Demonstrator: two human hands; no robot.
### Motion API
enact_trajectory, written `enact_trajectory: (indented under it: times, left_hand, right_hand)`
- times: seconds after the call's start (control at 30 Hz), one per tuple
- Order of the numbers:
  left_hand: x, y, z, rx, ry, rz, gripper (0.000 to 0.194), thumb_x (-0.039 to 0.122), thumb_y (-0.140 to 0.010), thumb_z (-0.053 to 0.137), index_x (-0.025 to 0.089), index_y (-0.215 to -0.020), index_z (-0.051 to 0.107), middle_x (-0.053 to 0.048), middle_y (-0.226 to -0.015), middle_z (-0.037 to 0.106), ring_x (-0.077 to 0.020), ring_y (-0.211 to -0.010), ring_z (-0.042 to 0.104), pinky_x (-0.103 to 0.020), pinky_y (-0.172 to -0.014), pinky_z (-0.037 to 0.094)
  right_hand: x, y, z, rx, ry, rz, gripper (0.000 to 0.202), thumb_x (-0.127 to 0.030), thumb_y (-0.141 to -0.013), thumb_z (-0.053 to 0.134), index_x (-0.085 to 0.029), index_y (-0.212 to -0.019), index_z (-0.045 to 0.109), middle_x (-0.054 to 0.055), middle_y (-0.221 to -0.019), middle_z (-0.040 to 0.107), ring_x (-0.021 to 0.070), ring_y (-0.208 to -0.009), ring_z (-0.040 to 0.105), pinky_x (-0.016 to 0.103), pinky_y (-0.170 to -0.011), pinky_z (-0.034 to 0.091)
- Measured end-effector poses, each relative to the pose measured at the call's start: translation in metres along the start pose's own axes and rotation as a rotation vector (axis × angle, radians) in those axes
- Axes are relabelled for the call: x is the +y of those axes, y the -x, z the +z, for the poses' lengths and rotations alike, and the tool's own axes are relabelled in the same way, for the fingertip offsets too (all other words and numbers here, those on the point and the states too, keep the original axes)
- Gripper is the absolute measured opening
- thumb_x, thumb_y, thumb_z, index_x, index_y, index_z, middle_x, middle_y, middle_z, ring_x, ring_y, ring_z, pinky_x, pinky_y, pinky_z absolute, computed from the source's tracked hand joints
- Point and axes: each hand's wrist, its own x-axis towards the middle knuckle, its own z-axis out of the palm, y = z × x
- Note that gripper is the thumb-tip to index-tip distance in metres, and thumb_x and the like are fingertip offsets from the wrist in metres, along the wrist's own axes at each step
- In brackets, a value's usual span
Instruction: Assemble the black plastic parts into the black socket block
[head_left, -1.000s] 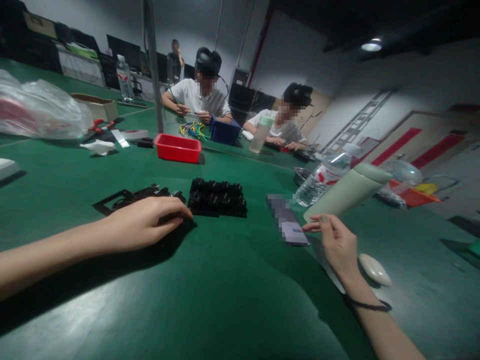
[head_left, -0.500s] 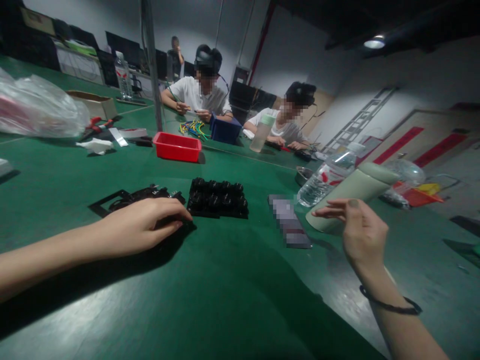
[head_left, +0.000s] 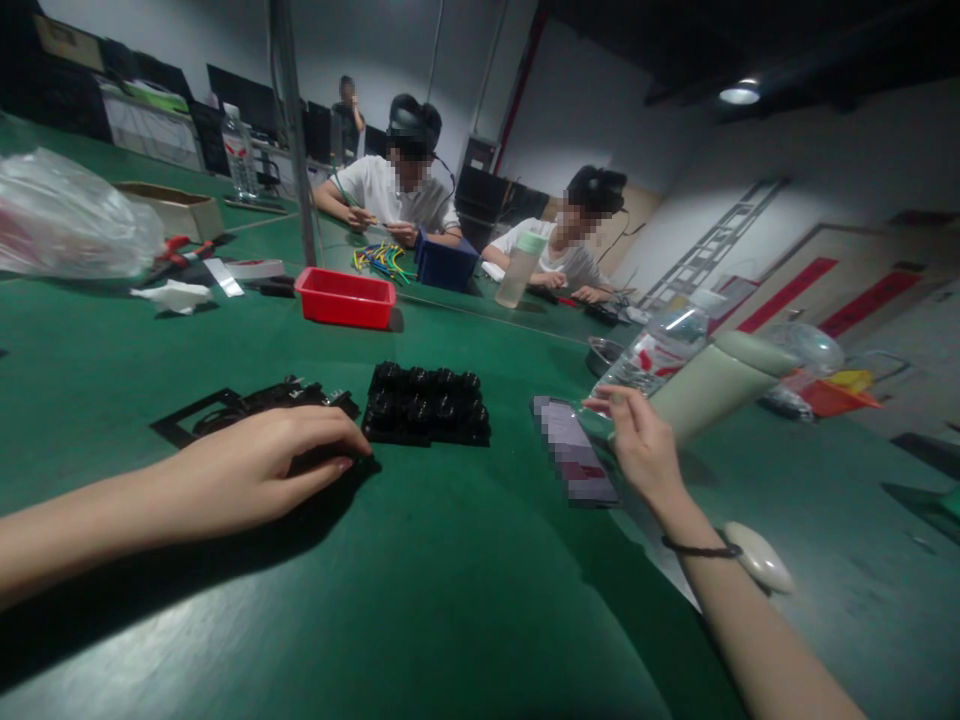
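My left hand [head_left: 262, 460] rests on the green table, palm down, fingers loosely bent and thumb a little apart. No held object shows; the space under its palm is hidden. Just behind it lies a heap of black parts with a flat black frame [head_left: 187, 420], partly covered by the hand. Right of its fingertips sits a block of several black round-topped pieces [head_left: 427, 405] in two rows. My right hand [head_left: 637, 440], with a dark wrist band, hovers beside the phone [head_left: 571, 450], fingers extended and nothing visible in them. The pale green flask [head_left: 720, 385] stands behind that hand.
A red tray [head_left: 346, 300] is beyond the black parts. At left lie a plastic bag [head_left: 71, 220], red-handled pliers [head_left: 176, 258] and paper scraps. A water bottle [head_left: 649, 350] stands near the flask; a white mouse [head_left: 757, 558] is by my right wrist. Two people work across the table.
My right hand has moved left and slightly up, closer to the phone, uncovering the mouse. My left hand stays by the black parts; the view has shifted slightly.
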Motion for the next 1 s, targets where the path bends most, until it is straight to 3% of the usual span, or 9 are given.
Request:
enact_trajectory:
  times: [0.27,0.67,0.87,1.0]
  left_hand:
    - [-0.0018,0.0025,0.0005,0.009,0.011,0.013,0.034,0.04,-0.092,0.042,0.023,-0.107,0.068,-0.007,-0.106,0.069,-0.0222,-0.096,0.065,-0.038,-0.086,0.054]
    - [-0.0045,0.0015,0.0018,0.031,-0.006,0.026,0.035,0.045,-0.091,0.044,0.025,-0.106,0.069,-0.005,-0.105,0.07,-0.0229,-0.095,0.067,-0.037,-0.087,0.056]
    - [-0.0021,0.0018,0.0007,0.031,0.009,0.036,0.033,0.041,-0.091,0.045,0.024,-0.106,0.07,-0.006,-0.106,0.07,-0.0227,-0.096,0.066,-0.038,-0.088,0.056]
    - [-0.0023,0.0009,0.0009,0.029,0.005,0.037,0.033,0.039,-0.091,0.044,0.024,-0.107,0.069,-0.007,-0.108,0.07,-0.0234,-0.097,0.066,-0.04,-0.088,0.056]
  right_hand:
    - [0.0082,0.0025,0.0059,-0.171,0.054,-0.003,0.054,-0.065,-0.094,0.031,-0.022,-0.112,0.058,0.01,-0.098,0.075,0.0277,-0.099,0.068,0.043,-0.088,0.051]
    - [0.0071,0.003,0.0062,-0.227,0.084,0.005,0.058,-0.068,-0.093,0.026,-0.022,-0.111,0.058,0.01,-0.097,0.076,0.0279,-0.099,0.067,0.044,-0.091,0.048]
    - [0.0036,0.0028,0.0019,-0.158,0.06,0.031,0.06,-0.07,-0.092,0.027,-0.021,-0.11,0.057,0.011,-0.095,0.076,0.0271,-0.091,0.07,0.04,-0.079,0.053]
    - [-0.0016,0.0041,-0.0014,-0.097,0.001,0.039,0.058,-0.069,-0.092,0.03,-0.02,-0.106,0.058,0.009,-0.083,0.075,0.0243,-0.078,0.071,0.036,-0.071,0.054]
